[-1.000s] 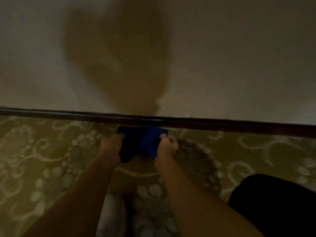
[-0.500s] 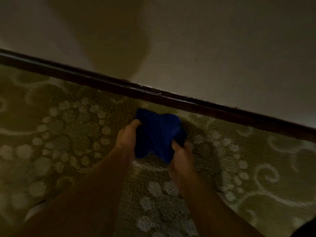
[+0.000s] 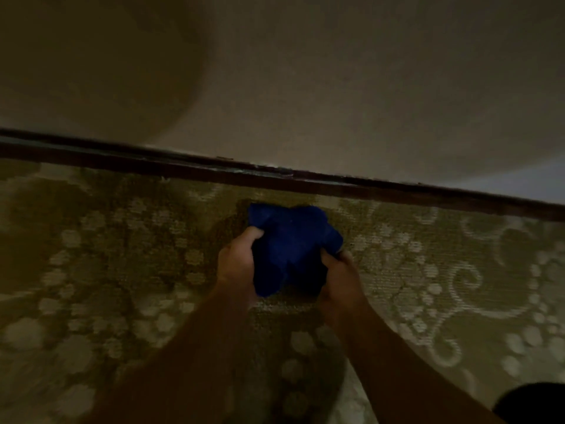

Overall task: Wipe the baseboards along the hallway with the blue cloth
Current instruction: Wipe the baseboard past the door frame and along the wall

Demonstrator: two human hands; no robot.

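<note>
— What is lying underfoot, and what is the room showing?

— An olive-green woven carpet with pale floral and scroll patterns (image 3: 428,270) is covering the floor. A dark brown wooden baseboard (image 3: 397,188) is running across the view, slanting down toward the right, and a plain beige wall (image 3: 336,87) is rising behind it with a broad shadow falling on its left part. The light is dim. Something black and rounded (image 3: 532,402) is showing at the lower right corner; I cannot tell what it is.

— And the hands?

— Both are clutching a crumpled deep-blue cloth (image 3: 290,240) between them. The left hand (image 3: 237,264) is curling its fingers into the cloth's left side, and the right hand (image 3: 339,276) is gripping its right side with the thumb pressing in.

— Where is the cloth sitting?

— It is hanging bunched over the carpet, near the baseboard but apart from it, with a strip of carpet showing between.
</note>
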